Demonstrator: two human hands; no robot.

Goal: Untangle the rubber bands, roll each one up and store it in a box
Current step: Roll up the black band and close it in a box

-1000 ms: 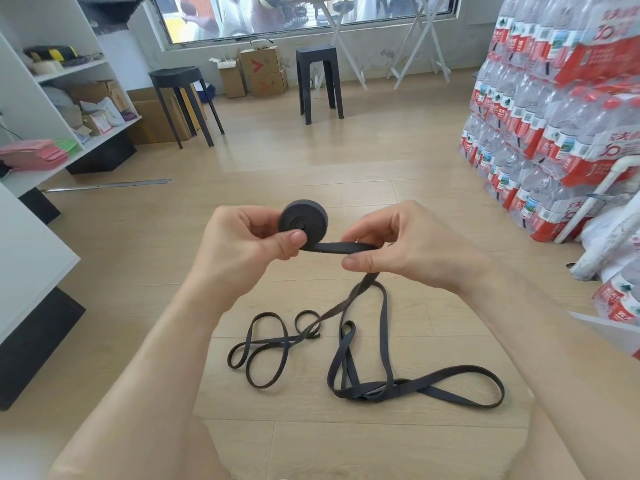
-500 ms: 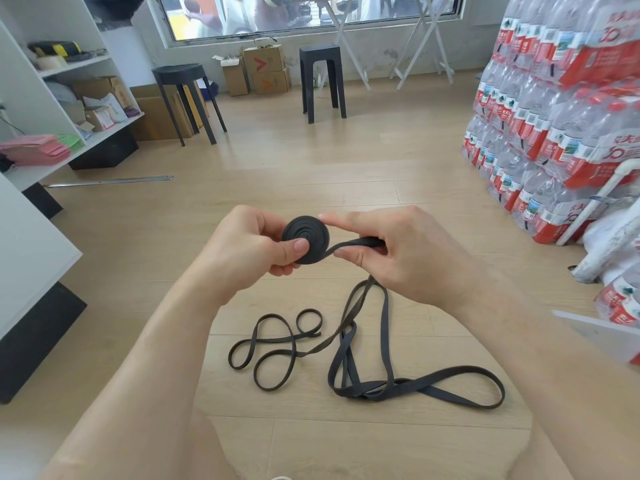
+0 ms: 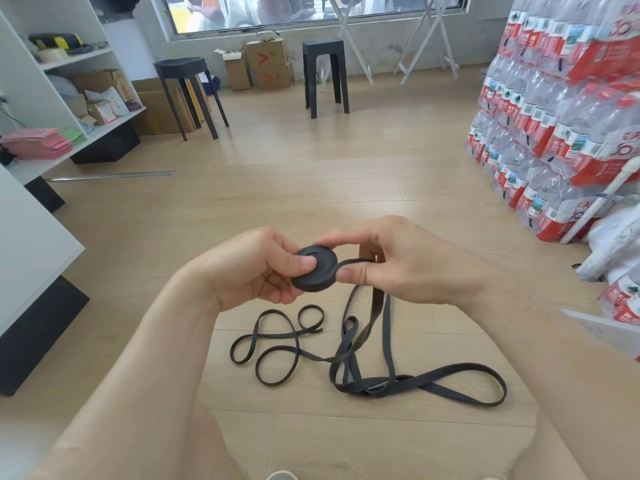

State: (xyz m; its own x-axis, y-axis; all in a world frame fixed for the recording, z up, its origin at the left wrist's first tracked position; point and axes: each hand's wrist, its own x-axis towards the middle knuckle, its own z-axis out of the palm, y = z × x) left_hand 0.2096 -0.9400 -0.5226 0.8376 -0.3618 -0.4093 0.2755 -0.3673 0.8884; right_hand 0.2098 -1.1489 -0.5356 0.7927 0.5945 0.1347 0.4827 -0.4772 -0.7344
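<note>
In the head view, the person's left hand [image 3: 252, 271] pinches the rolled-up coil [image 3: 314, 271] of black rubber band. The thumb presses the flat spiral face and the other fingers curl behind it. The right hand [image 3: 398, 268] is closed in against the coil, with the forefinger on the rim at 12 o'clock and the thumb at 3 o'clock, and the unrolled tail runs out between them. From there the loose band [image 3: 388, 348] drops towards 6 o'clock and lies in long loops on the wooden floor [image 3: 311, 188]. The narrower loops [image 3: 277, 344] lie at 7 o'clock and cross it; whether they are a separate band cannot be told. A second ago the coil stood on edge with a flat stretch of band between the hands. Now its face is tipped up towards the camera, the right hand has come right up to it, and that stretch is gone, so another turn seems to have been wound on. The floor loops have shifted only slightly, which suggests the rolling is well started but most of the length is still to be taken up. The crossing at 6 o'clock may need freeing first. Stools [image 3: 325, 74] and cardboard boxes [image 3: 270, 64] stand at 12 o'clock and bottled water packs [image 3: 554, 116] at 3 o'clock. Which box is meant for storage cannot be told.
</note>
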